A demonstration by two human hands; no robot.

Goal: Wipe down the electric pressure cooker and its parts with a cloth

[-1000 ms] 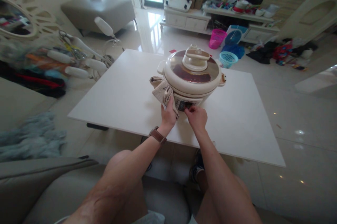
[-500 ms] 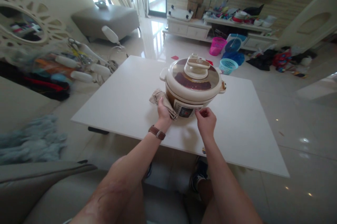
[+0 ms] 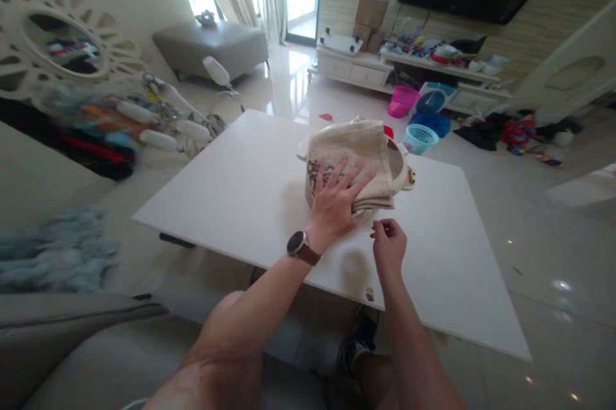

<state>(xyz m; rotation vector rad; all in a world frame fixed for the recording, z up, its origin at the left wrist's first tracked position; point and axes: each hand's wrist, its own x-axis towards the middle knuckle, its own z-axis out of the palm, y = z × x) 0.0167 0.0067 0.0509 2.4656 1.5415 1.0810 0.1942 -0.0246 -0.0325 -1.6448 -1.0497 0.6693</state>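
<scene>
A beige folded cloth (image 3: pixel 370 147) with a dark print at its left lies draped over the lid and front of an electric pressure cooker (image 3: pixel 400 172). My left hand (image 3: pixel 333 205), a watch on its wrist, presses flat on the cloth with the fingers spread. Most of the cooker's lid and front panel is hidden under cloth and hand. Just in front of the cooker, apart from it, my right hand (image 3: pixel 389 246) hovers over the table with its fingers curled in a pinch. Whether anything small is between those fingertips cannot be made out.
The cooker stands on a white table (image 3: pixel 216 185). A small cartoon sticker (image 3: pixel 369 294) is at its near edge. Beyond stand a light-blue basket (image 3: pixel 419 139) and a pink basket (image 3: pixel 403 102). A lamp with white shades (image 3: pixel 216 71) rises at the left.
My left hand has moved from the cooker's left side up onto its front and lid, spreading the cloth over it. My right hand has drawn back slightly from the front panel.
</scene>
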